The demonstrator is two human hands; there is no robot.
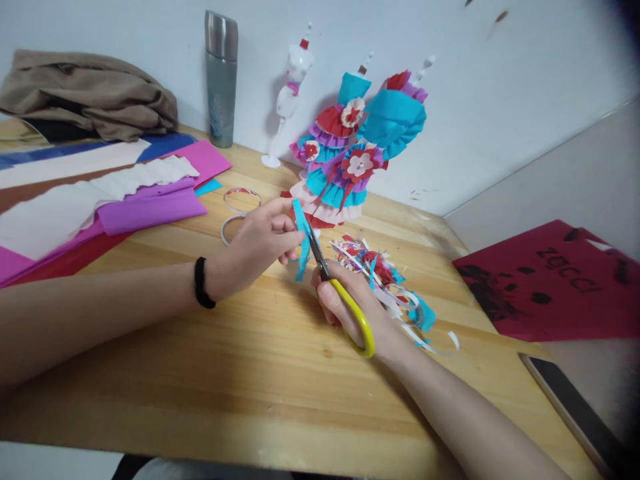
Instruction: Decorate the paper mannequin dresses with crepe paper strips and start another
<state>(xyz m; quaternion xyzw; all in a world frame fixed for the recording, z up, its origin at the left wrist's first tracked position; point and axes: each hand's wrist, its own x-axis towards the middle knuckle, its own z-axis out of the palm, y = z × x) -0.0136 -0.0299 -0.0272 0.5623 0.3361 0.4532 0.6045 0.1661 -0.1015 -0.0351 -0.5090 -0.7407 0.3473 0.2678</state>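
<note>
My left hand (260, 237) pinches a narrow strip of turquoise crepe paper (302, 230) above the middle of the table. In my right hand (345, 300) is a pair of scissors (353, 310) with yellow handles and dark blades. The blades point up and to the left and meet the strip's right edge beside my left fingertips. Whether they are cutting through it I cannot tell. Just beyond stand small mannequins in ruffled paper dresses (330, 180) of turquoise, red, purple and pale pink.
Paper scraps (380, 267) lie right of my hands. Two tape rolls (231, 230), folded crepe paper (155, 203), a brown cloth (90, 93) and a flask (221, 87) are at left and back. A bare mannequin (287, 100), a red bag (550, 287) and a phone (565, 400) also stand or lie around.
</note>
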